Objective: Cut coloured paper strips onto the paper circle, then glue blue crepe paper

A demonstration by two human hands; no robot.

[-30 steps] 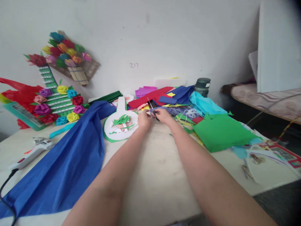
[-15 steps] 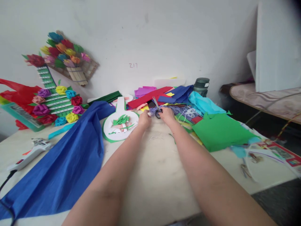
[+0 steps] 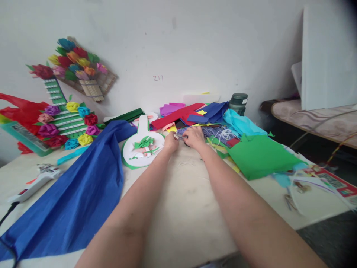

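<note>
Since the glue gun (image 3: 36, 181) lies at the far left with its black cord running out of view toward the near corner, any tug on that side could pull it off the table (image 3: 184, 208), so I count that corner as closed to me. Next comes the big blue crepe sheet (image 3: 83, 186), spread from the back down to the near left corner. My left forearm lies right beside its fold, and a sweep of the elbow could drag it along. Beyond it the white paddle-shaped card (image 3: 139, 153) carries loose green snippets (image 3: 145, 142) just beside my left hand (image 3: 170, 143), whose wrist could scatter them. That hand has thumb and fingertips pressed together on a small pale scrap (image 3: 176, 137), held low over the table at the back of the bare patch, right against my right hand (image 3: 193, 137). The scrap is tiny, and I judge it could slip into the clutter if either hand loosens. My right hand is curled knuckles-up at the scrap's other end. I cannot tell what it grips, and the purple thread tangle (image 3: 213, 131) just behind it could snag a finger. Further right the green paper (image 3: 259, 156) and printed sheets (image 3: 329, 182) crowd the table's right edge. The only free room is the bare strip between my 2 forearms, toward me.
</note>
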